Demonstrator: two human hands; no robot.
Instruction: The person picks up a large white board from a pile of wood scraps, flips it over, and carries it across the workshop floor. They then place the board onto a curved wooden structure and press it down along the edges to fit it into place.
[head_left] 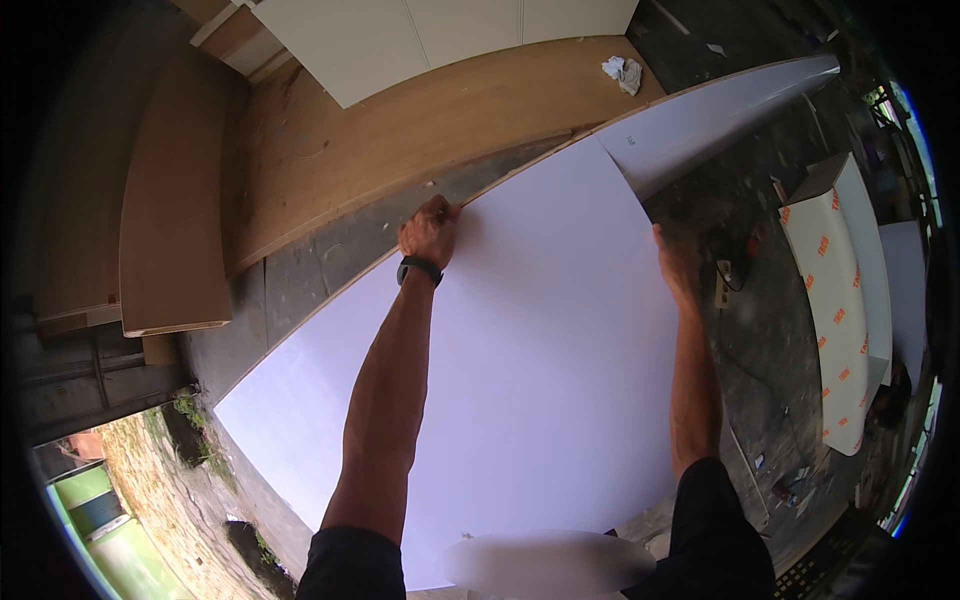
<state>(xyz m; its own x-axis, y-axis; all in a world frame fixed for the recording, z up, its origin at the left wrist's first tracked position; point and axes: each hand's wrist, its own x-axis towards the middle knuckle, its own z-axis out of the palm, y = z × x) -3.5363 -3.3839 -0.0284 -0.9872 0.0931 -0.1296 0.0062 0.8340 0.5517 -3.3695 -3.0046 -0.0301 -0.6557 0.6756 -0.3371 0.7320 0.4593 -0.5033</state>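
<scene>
A large glossy white sheet (pixel 545 330) lies in front of me, with a thin brown line along its far edge. My left hand (pixel 430 228), below a black wristband (pixel 420 268), is closed over that far edge with its fingers curled. At the sheet's right edge is my right hand (pixel 678 262), its thumb side against the border. The fingers of that hand are blurred and dark, so their grip does not show. Beyond the far right corner, another white panel (pixel 720 115) stretches away to the right.
Behind the sheet lies a wide brown board (pixel 400 160) with a crumpled white scrap (pixel 622 74) on it. White panels (pixel 450 30) stand at the back. A brown box-like piece (pixel 175 220) is at left. At right stands a white curved piece with orange print (pixel 835 310); a power strip (pixel 722 285) lies nearby.
</scene>
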